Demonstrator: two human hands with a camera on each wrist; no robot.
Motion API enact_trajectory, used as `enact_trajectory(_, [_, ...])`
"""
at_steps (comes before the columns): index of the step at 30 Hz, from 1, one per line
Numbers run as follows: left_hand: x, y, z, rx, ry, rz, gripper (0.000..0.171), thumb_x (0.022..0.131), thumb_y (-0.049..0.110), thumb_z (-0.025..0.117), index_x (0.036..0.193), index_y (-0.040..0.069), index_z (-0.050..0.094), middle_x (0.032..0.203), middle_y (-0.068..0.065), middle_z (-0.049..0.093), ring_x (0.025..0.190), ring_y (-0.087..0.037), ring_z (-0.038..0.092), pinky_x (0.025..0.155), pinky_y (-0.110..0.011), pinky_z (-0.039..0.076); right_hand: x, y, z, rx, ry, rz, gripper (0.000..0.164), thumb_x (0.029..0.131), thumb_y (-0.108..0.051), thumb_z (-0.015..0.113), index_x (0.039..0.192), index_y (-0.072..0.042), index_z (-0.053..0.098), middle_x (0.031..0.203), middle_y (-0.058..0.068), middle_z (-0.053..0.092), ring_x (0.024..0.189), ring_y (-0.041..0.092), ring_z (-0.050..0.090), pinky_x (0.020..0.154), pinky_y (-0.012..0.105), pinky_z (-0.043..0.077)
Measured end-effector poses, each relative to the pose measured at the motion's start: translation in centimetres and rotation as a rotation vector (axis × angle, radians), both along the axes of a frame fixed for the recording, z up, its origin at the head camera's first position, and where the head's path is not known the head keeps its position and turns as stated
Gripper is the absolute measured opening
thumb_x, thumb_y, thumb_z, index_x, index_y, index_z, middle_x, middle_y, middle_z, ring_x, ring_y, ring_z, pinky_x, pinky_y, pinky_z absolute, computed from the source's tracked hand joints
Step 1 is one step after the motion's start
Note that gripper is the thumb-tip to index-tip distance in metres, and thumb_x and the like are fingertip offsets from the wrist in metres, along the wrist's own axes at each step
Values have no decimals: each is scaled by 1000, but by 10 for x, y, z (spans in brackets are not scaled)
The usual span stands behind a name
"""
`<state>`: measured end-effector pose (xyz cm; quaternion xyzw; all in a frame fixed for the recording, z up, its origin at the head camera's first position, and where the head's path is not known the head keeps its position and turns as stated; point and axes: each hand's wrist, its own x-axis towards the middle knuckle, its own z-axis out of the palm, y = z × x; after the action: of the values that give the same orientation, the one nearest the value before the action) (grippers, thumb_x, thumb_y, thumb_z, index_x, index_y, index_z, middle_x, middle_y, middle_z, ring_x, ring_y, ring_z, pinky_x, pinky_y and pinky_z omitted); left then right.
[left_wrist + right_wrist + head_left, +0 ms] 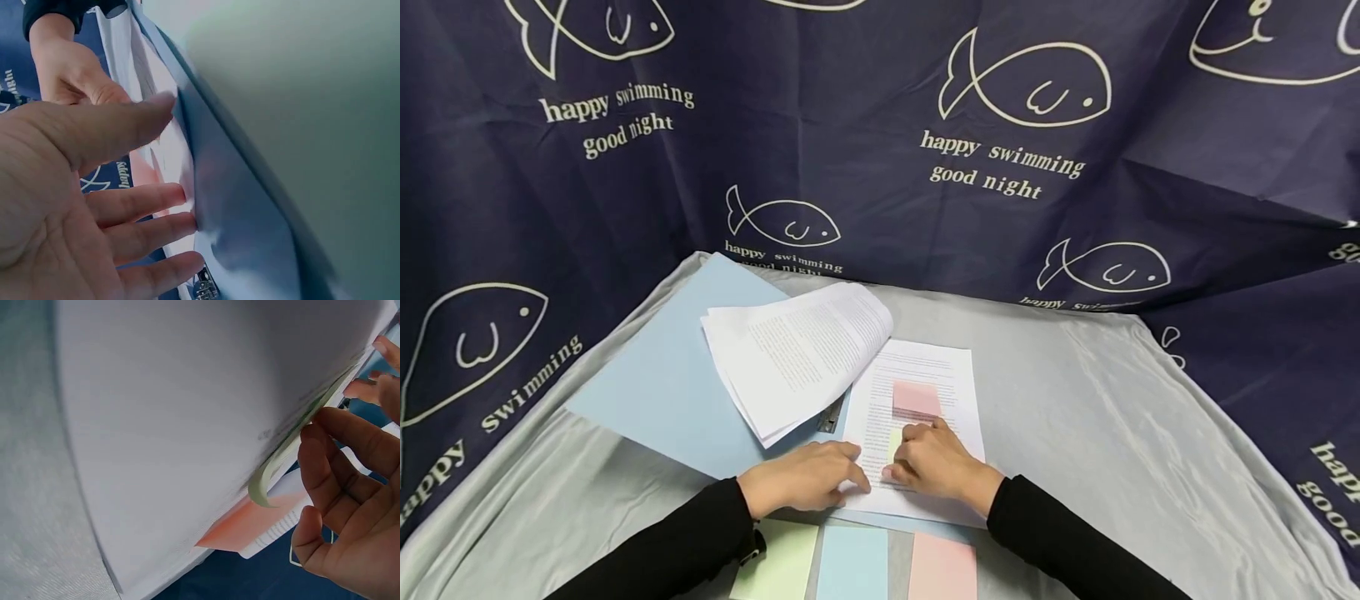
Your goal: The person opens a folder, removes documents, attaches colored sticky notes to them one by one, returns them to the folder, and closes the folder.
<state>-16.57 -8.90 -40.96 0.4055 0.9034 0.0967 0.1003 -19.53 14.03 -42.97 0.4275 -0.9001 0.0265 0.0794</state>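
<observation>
A pale green sticky note (265,478) lies on the printed page (955,375), one end curling up. My right hand (934,458) presses on this note with thumb and fingertips, covering much of it in the head view. Farther up the page sits a pink sticky note (916,400). My left hand (808,477) rests near the page's lower left edge, fingers spread and fingertips at the paper; it holds nothing. Beneath the page is a light blue folder (662,358) with a metal clip (830,417) at its spine.
Several printed sheets (797,350) are folded back over the folder's left cover. Along the front lie a green pad (778,558), a blue pad (852,562) and a pink pad (943,567). Dark blue fish-print fabric (880,150) hangs behind the grey cloth-covered table (1060,400).
</observation>
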Motion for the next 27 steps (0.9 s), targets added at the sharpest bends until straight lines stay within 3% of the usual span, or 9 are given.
enact_trajectory(5, [-5,1,-4,31,93,-38,34,75,5,78,103,23,77,101,-2,67,89,-15,63,74,-24,51,-1,0,-2,13,0,-7,8,80,-21,79,82,-17,73,78,-5,57,70,7,51,65,23,27])
enact_trajectory(9, [-10,2,-7,13,139,-32,32,72,10,83,101,22,75,105,-3,67,93,-16,63,78,-26,52,-1,0,-2,30,-73,9,30,83,-17,77,111,-9,69,109,6,65,100,19,62,78,33,51])
enact_trajectory(12, [-12,3,-8,-7,118,-7,35,70,15,86,102,22,73,107,-3,63,92,-16,60,75,-27,51,-1,-2,-1,76,-196,18,45,90,-14,69,132,-2,58,139,16,56,128,31,54,98,45,50])
enact_trajectory(16, [-14,6,-8,-23,74,28,48,67,19,88,112,23,72,120,-5,61,106,-21,60,86,-33,53,-1,-1,1,104,-337,13,51,94,-16,64,140,1,50,150,20,43,139,36,43,110,47,40])
enact_trajectory(20, [-14,9,-5,-52,4,71,63,66,18,87,125,25,68,140,-11,55,130,-27,53,101,-42,49,-2,0,3,109,-365,16,56,93,-21,66,141,1,49,151,20,42,140,35,41,112,45,38])
enact_trajectory(27, [-14,10,-3,-79,-95,140,64,69,15,86,128,29,65,149,-13,48,138,-28,46,106,-46,45,-5,0,3,118,-366,9,58,92,-24,67,141,0,49,151,18,43,140,33,42,112,44,39])
